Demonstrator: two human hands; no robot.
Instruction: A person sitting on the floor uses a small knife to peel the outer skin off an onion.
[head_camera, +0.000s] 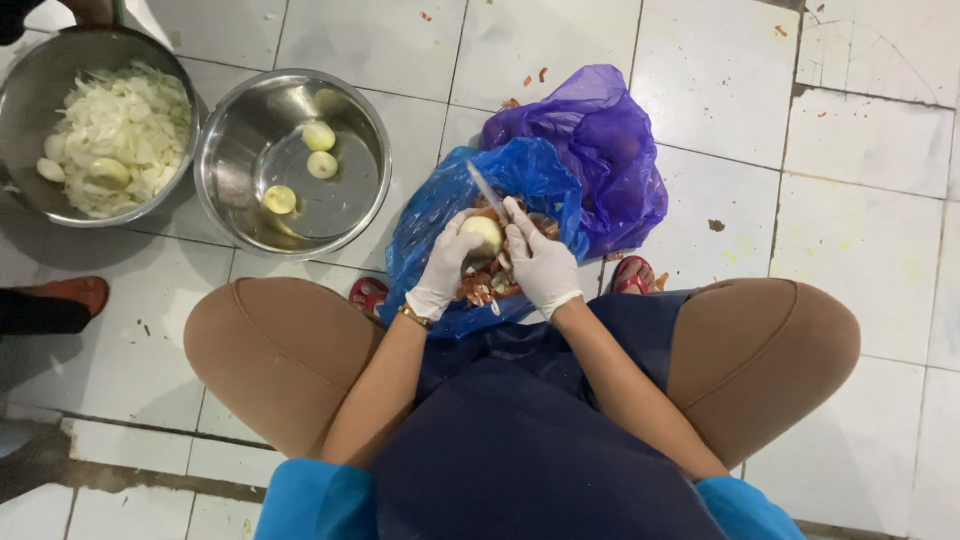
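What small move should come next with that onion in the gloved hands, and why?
Probably drop the onion into the nearer steel bowl. It looks fully peeled in the left hand, the right hand holds the knife, and that bowl holds other peeled onions.

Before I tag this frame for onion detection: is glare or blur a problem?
Head view: the bowl shows bright reflections on its steel; the knife looks slightly soft; the onion between the gloved hands is evenly lit and readable.
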